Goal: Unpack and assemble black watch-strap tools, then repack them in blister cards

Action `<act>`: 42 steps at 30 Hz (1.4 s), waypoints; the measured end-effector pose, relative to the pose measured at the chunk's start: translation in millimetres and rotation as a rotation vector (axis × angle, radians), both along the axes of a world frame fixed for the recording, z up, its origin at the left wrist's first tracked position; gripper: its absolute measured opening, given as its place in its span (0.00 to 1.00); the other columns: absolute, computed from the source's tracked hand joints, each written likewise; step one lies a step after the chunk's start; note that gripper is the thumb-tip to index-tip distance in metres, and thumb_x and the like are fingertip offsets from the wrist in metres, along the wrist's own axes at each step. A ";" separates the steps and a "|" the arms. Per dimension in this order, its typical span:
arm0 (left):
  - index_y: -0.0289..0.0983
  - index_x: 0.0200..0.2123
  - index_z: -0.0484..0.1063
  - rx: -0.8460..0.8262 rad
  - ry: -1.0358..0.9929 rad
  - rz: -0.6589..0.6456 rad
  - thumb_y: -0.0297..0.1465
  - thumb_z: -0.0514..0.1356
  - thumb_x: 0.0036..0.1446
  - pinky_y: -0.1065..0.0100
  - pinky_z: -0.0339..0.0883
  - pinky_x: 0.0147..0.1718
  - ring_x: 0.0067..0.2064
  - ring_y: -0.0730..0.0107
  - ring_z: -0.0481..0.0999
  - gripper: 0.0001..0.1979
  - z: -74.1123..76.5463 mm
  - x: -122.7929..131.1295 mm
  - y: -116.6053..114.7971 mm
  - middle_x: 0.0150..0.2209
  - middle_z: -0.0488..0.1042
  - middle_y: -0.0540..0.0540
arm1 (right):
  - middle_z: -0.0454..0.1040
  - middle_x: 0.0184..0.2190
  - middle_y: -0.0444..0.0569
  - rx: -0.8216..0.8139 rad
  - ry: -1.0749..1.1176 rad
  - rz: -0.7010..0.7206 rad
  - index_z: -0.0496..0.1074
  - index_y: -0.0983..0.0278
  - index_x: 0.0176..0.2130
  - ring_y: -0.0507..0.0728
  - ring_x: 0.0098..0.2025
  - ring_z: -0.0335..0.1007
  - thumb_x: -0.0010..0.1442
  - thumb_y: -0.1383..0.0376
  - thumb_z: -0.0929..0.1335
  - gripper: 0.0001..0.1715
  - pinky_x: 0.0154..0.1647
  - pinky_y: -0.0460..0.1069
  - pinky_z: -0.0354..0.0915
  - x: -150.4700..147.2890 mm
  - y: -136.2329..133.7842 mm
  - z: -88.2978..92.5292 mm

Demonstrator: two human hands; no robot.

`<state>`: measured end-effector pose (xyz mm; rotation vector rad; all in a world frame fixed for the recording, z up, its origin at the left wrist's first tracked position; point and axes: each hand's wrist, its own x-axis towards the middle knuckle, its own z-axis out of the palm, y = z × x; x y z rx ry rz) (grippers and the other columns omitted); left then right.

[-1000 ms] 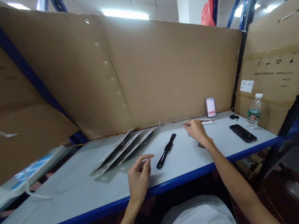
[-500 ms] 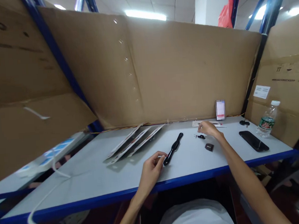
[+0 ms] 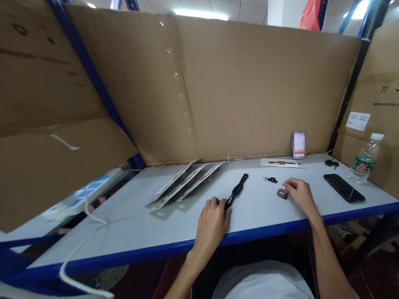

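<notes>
My left hand (image 3: pixel 212 220) is closed around the near handle of a black spokeshave body (image 3: pixel 236 190), which lies slantwise on the table. Its far handle points away to the right. Thumb and fingers of my right hand (image 3: pixel 298 193) pinch the right edge of a small dark slotted blade (image 3: pixel 281 193); whether the blade is off the table I cannot tell. Just beyond it lie a small black clamp piece (image 3: pixel 272 179) and some small silver screws (image 3: pixel 264 178).
Several flat packages (image 3: pixel 185 187) lean on the left of the table (image 3: pixel 129 228). A printed card (image 3: pixel 280 163), a propped phone (image 3: pixel 298 145) and keys (image 3: pixel 332 163) are at the back right. A black phone (image 3: pixel 344 188) and a water bottle (image 3: pixel 363 159) stand nearer; cardboard (image 3: pixel 250 95) walls the back.
My right hand has come back toward me from beyond the small parts to the blade and pinches it. My left hand has closed further over the spokeshave's near handle. The view has shifted slightly.
</notes>
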<state>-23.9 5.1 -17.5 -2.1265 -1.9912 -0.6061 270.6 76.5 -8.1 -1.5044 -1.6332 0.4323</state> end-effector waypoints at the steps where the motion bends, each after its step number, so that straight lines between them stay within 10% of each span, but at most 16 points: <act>1: 0.36 0.46 0.73 -0.008 -0.001 0.012 0.31 0.53 0.65 0.61 0.64 0.40 0.46 0.53 0.71 0.11 0.0 -0.3 0.4 0.41 0.71 0.39 | 0.78 0.23 0.47 0.007 0.001 -0.023 0.76 0.60 0.31 0.58 0.29 0.74 0.58 0.54 0.65 0.16 0.32 0.48 0.64 5.9 -3.6 -4.3; 14: 0.38 0.39 0.65 0.043 -0.183 -0.040 0.18 0.50 0.55 0.62 0.64 0.39 0.41 0.58 0.72 0.12 -4.1 -10.8 -2.1 0.38 0.71 0.43 | 0.77 0.24 0.48 0.034 -0.046 -0.047 0.78 0.60 0.32 0.58 0.29 0.72 0.58 0.53 0.64 0.18 0.31 0.48 0.62 12.6 -8.0 -17.7; 23: 0.36 0.50 0.70 0.037 -0.157 -0.107 0.35 0.54 0.63 0.56 0.65 0.45 0.45 0.53 0.73 0.16 -8.0 -12.7 3.4 0.40 0.73 0.40 | 0.77 0.30 0.46 -0.040 -0.117 -0.048 0.77 0.60 0.41 0.57 0.34 0.73 0.57 0.57 0.68 0.14 0.37 0.48 0.62 10.6 -14.7 -12.1; 30: 0.37 0.43 0.70 -0.068 -0.191 -0.108 0.29 0.52 0.63 0.60 0.65 0.45 0.45 0.56 0.74 0.09 -5.1 -14.7 3.9 0.40 0.75 0.41 | 0.71 0.45 0.53 -0.060 -0.387 -0.072 0.73 0.60 0.52 0.59 0.45 0.72 0.58 0.56 0.70 0.23 0.41 0.48 0.60 0.8 -22.3 -12.9; 37: 0.36 0.41 0.66 -0.133 -0.053 -0.003 0.31 0.49 0.65 0.63 0.62 0.35 0.39 0.55 0.76 0.08 3.1 -7.9 -1.9 0.37 0.75 0.39 | 0.70 0.43 0.51 -0.071 -0.402 -0.048 0.75 0.59 0.46 0.58 0.42 0.71 0.59 0.58 0.70 0.15 0.39 0.48 0.59 3.6 -20.7 -12.7; 42: 0.38 0.40 0.64 -0.085 -0.357 -0.052 0.32 0.49 0.65 0.67 0.56 0.30 0.29 0.62 0.71 0.06 -5.5 -13.4 1.2 0.27 0.70 0.48 | 0.72 0.44 0.50 -0.073 -0.374 -0.052 0.72 0.61 0.42 0.58 0.43 0.71 0.55 0.57 0.71 0.15 0.38 0.48 0.58 6.2 -17.3 -13.8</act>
